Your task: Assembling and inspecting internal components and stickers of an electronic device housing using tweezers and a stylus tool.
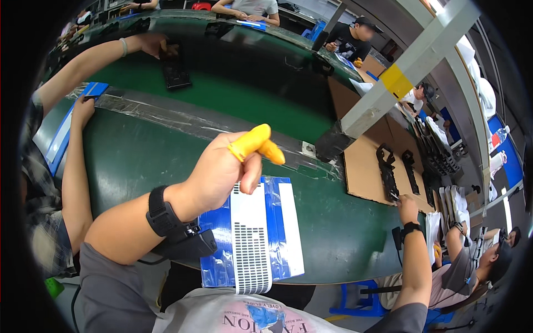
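Observation:
My left hand (225, 166) is raised over the green work surface with its fingers curled. Yellow finger cots cover two of its fingertips; whether anything sits between them is hidden. Below it, a white label strip (251, 261) with rows of small black rectangles lies on a blue board (283, 244) wrapped in clear tape. At the far right my right hand (408, 208) closes on the near end of a long black plastic bracket (387, 169), which lies on a cardboard sheet (360, 175). Both my wrists wear black straps.
Another black bracket (409, 165) lies beside it. A grey post (383, 94) rises at the table's taped ledge. At left, a co-worker's arm (83, 69) reaches to a black part (176, 75) on the far green belt. Another person (472, 266) sits close on my right.

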A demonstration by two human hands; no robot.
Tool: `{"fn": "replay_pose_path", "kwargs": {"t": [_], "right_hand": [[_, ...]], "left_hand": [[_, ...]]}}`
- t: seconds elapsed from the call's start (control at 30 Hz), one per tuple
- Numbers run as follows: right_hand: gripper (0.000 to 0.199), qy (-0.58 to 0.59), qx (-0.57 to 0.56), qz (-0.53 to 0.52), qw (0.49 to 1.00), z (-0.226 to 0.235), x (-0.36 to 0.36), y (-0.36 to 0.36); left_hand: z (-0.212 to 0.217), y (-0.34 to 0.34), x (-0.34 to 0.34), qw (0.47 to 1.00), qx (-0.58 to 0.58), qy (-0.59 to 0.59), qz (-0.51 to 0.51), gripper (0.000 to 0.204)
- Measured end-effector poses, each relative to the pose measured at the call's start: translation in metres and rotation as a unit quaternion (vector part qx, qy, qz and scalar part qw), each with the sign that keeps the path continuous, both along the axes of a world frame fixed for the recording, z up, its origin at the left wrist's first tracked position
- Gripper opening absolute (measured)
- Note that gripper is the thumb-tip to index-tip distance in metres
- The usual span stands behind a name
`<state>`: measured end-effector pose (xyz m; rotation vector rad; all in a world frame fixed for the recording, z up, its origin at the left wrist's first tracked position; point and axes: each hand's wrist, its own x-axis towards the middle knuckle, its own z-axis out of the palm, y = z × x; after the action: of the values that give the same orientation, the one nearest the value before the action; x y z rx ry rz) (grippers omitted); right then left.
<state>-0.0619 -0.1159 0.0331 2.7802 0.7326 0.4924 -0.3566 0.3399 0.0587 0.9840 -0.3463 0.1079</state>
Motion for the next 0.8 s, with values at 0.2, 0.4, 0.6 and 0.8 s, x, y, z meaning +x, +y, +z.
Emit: {"fn": "replay_pose_path", "kwargs": {"t": [0.2,0.4,0.6,0.8], "right_hand": [[0.012,0.006,0.184,0.149,0.972,0.077,-0.135,0.080],[0.018,0.231,0.442,0.199,0.844,0.161,-0.270,0.121],[0.021,0.000,0.186,0.491,0.851,0.118,-0.272,0.208],[0.027,0.041,0.188,0.613,0.767,0.024,-0.247,0.315]], "left_hand": [[-0.019,0.010,-0.016,0.974,0.103,0.162,0.121,0.017],[-0.025,0.033,-0.023,0.983,0.059,0.174,0.022,0.022],[-0.020,0.020,-0.039,0.976,-0.052,0.073,-0.198,0.064],[-0.029,0.015,-0.022,0.972,-0.199,0.083,0.089,0.051]]}}
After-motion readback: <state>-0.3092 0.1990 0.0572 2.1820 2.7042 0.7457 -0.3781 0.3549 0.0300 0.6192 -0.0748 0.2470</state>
